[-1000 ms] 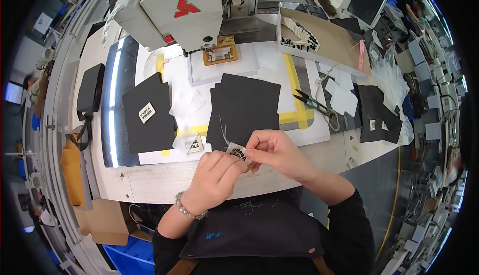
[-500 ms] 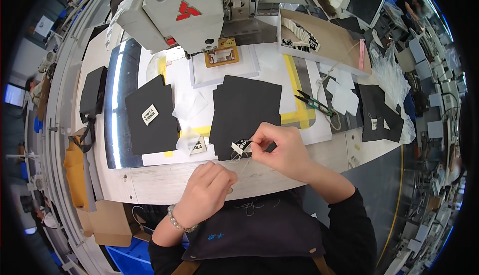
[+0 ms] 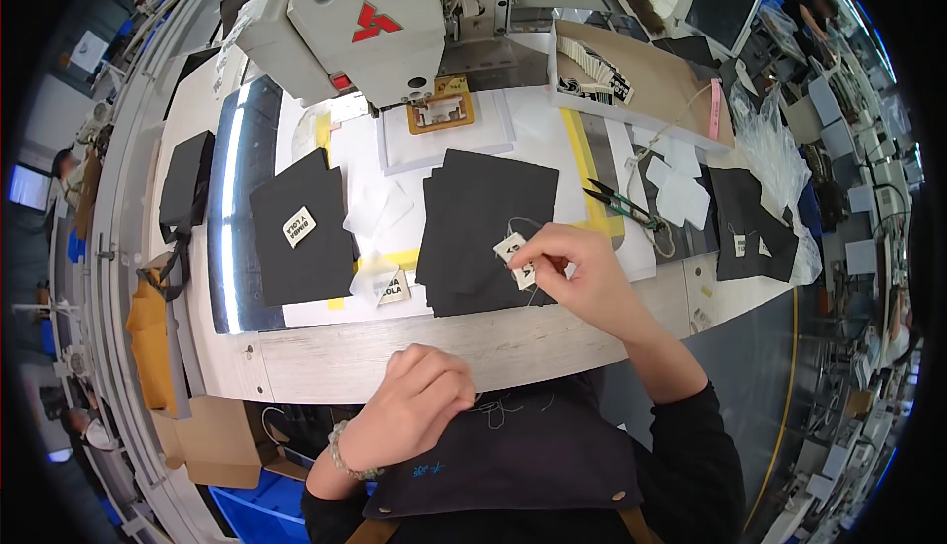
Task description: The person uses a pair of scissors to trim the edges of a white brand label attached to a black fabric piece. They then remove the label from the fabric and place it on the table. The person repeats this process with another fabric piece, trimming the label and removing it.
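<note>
My right hand pinches a small cream fabric label with dark print over the near right part of a stack of black fabric pieces. Its fingertips cover the label's middle, and loose thread ends curl out from it. Nearer to me, my left hand is held with curled fingers just in front of the table edge; whether a thread is in them is hidden. To the left, a second black stack carries another cream label. Between the stacks, a label lies partly under translucent sheet.
A sewing machine head with a yellow-orange frame stands at the back. An open cardboard box holds several labels. Green-handled thread snips lie right of the stack. Black fabric with labels lies farther right.
My right hand has carried the label right and slightly away from me, with its printed face now showing more. My left hand has dropped slightly toward me, farther from the right.
</note>
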The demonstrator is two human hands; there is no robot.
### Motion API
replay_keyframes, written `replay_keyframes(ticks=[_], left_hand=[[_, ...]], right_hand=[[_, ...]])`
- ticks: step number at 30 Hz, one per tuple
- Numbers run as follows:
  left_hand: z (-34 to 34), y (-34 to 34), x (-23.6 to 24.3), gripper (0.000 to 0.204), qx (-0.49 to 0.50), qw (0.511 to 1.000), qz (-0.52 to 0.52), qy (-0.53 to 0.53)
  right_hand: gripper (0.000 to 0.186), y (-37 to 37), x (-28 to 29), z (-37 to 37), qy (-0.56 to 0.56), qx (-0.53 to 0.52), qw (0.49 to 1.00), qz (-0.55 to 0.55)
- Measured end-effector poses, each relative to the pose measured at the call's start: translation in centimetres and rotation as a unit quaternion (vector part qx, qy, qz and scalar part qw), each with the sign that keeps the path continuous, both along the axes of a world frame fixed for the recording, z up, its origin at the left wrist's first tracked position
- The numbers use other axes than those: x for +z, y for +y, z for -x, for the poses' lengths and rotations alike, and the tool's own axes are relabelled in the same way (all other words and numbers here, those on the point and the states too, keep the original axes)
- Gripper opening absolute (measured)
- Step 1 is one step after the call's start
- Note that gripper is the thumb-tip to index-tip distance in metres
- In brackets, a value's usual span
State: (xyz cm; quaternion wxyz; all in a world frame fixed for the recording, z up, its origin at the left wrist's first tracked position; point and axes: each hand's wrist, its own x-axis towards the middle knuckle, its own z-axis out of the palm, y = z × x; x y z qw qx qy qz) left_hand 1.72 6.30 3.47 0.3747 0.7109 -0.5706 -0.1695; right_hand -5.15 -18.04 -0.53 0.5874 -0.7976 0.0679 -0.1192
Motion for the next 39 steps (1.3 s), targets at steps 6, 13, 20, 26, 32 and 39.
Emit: replay_keyframes(ticks=[6, 13, 20, 26, 32, 39], left_hand=[[-0.1, -1.2, -1.9, 0.011, -0.080, 0.931, 0.136, 0.329], [1.1, -1.1, -2.8, 0.014, -0.013, 0.946, 0.103, 0.307], [0.7, -0.3, -1.6, 0.009, 0.015, 0.957, 0.005, 0.290], [-0.2, -1.7, -0.1, 0.015, 0.120, 0.973, -0.094, 0.175], [-0.6, -4.3, -2.0, 0.035, 0.199, 0.969, 0.145, 0.029], [0.1, -5.0, -3.0, 0.018, 0.192, 0.968, 0.159, 0.030]], right_hand=[[0.027, 1.0, 0.5, 0.3, -0.003, 0.019, 1.000, -0.003], [0.017, 2.7, 0.5, 1.1, -0.097, -0.152, 0.969, -0.170], [0.013, 4.5, -0.4, 1.7, -0.121, -0.188, 0.946, -0.236], [0.037, 4.6, -0.4, 2.5, -0.046, -0.103, 0.938, -0.328], [0.041, 5.0, -0.5, 2.8, -0.057, -0.084, 0.959, -0.263], [0.043, 5.1, -0.6, 2.9, -0.075, -0.067, 0.968, -0.228]])
